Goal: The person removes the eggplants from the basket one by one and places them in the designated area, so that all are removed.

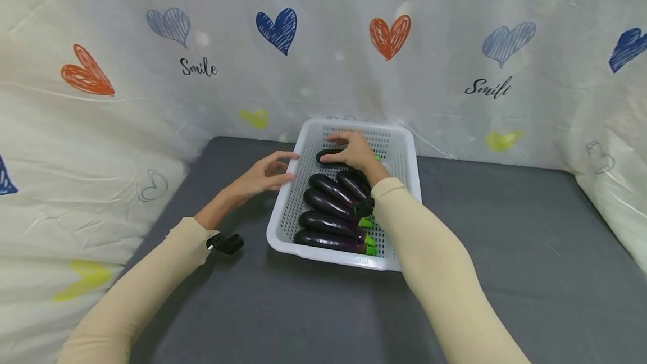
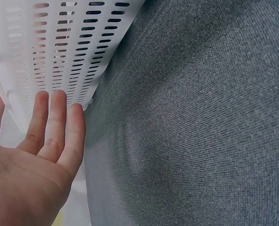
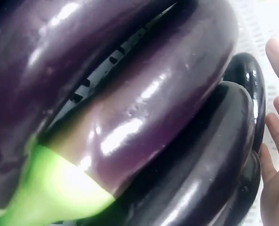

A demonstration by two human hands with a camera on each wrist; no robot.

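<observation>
A white perforated plastic basket (image 1: 275, 243) holds several dark purple eggplants (image 1: 328, 222) with green stem ends. My right hand (image 1: 355, 153) is inside at the basket's far end, fingers spread, its thumb overlapping the farthest eggplant (image 1: 323, 154) in the head view. The right wrist view shows the fingers (image 3: 276, 136) apart at the right edge, with big glossy eggplants (image 3: 144, 99) filling the foreground. At the basket's left side, my left hand (image 1: 260, 176) has its fingers extended, fingertips at the rim. Its open palm (image 2: 31, 183) faces the slotted wall (image 2: 78, 52) in the left wrist view.
The basket stands on a dark grey cloth-covered table (image 1: 323, 308). Behind it hangs a pale curtain (image 1: 333, 83) printed with hearts and the word Smile, which also runs along the left. A black strap device (image 1: 226, 243) sits at the left wrist.
</observation>
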